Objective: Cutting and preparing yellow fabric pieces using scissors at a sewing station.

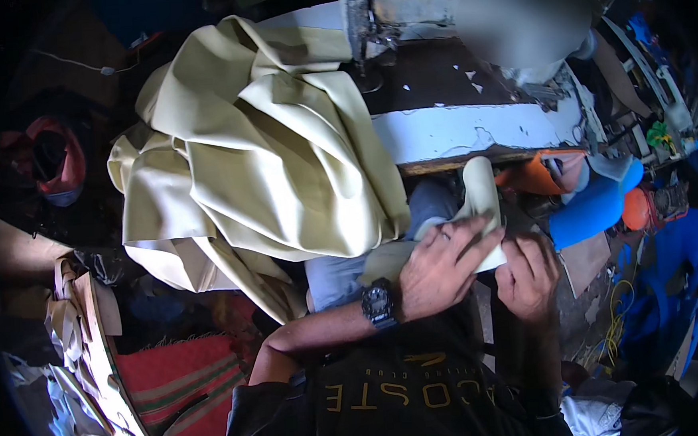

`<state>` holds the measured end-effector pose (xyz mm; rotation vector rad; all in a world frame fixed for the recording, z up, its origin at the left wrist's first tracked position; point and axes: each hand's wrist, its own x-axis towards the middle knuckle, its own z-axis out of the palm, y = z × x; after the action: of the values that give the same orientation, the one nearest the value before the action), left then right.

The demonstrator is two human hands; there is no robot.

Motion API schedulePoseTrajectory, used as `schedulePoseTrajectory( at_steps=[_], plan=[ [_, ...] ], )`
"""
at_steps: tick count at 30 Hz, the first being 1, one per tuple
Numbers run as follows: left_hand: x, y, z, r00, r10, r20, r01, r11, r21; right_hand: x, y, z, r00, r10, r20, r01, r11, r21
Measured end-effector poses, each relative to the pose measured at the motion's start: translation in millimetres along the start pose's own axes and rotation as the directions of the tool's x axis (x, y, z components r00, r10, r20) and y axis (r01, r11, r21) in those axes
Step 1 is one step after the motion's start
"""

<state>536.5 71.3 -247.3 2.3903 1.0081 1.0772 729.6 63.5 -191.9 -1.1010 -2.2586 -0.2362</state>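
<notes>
A narrow cream piece of leather-like sheet (479, 184) stands curled up over my lap, in front of the bench edge. My left hand (446, 270), with a black watch on the wrist, lies across its lower part, gripping it with fingers stretched over it. On the right, my right hand (528, 275) is closed, its fingers pinching the pale lower edge of that piece. Anything else inside the right fingers is hidden. Left of my hands, a large pale-yellow sheet (273, 155) of similar material hangs in heavy folds over the bench and toward my legs.
Ahead is a worn bench with a chipped white edge (471, 126) and an upright machine part (357, 26). A blue roll (589, 218) and an orange sheet (534, 176) lie to the right. A red striped cloth (183, 388) is at lower left, yellow cord (615, 321) at right.
</notes>
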Motion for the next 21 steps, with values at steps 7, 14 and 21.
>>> schedulePoseTrajectory(
  at_steps=[7, 14, 21],
  plan=[
    [51, -6, -19, 0.999, -0.034, -0.005, 0.034, 0.992, 0.12, 15, 33, -27, 0.993, 0.076, -0.089, -0.094, 0.972, -0.215],
    [20, -11, -42, 0.922, -0.35, 0.166, 0.373, 0.919, -0.131, 11, 39, -32, 0.949, 0.264, -0.175, -0.259, 0.965, 0.05],
    [-50, -24, -89, 0.907, -0.307, 0.289, 0.33, 0.943, -0.032, -38, 26, 9, 0.957, 0.082, 0.278, -0.209, 0.858, 0.47]
  ],
)
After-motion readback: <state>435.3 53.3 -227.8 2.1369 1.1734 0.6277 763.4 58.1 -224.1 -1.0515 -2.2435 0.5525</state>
